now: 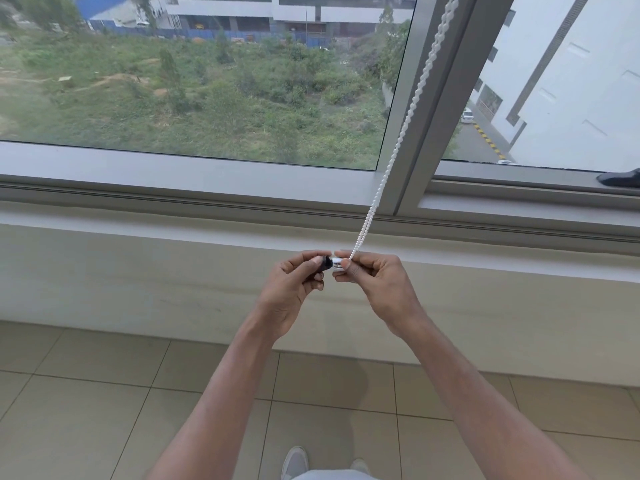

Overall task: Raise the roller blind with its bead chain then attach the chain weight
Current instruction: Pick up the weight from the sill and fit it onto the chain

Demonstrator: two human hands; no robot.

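A white bead chain runs down from the top right along the window mullion to my hands. Its lower loop ends at a small chain weight with a shiny silver body and a black end. My right hand pinches the silver part together with the chain's bottom. My left hand grips the black end from the left. Both hands meet in front of the sill at mid-frame. The roller blind itself is out of view; the glass shows uncovered.
A grey aluminium window frame and a pale sill ledge run across the view, with a vertical mullion right of centre. A dark object lies on the sill at far right. Beige floor tiles and my shoes are below.
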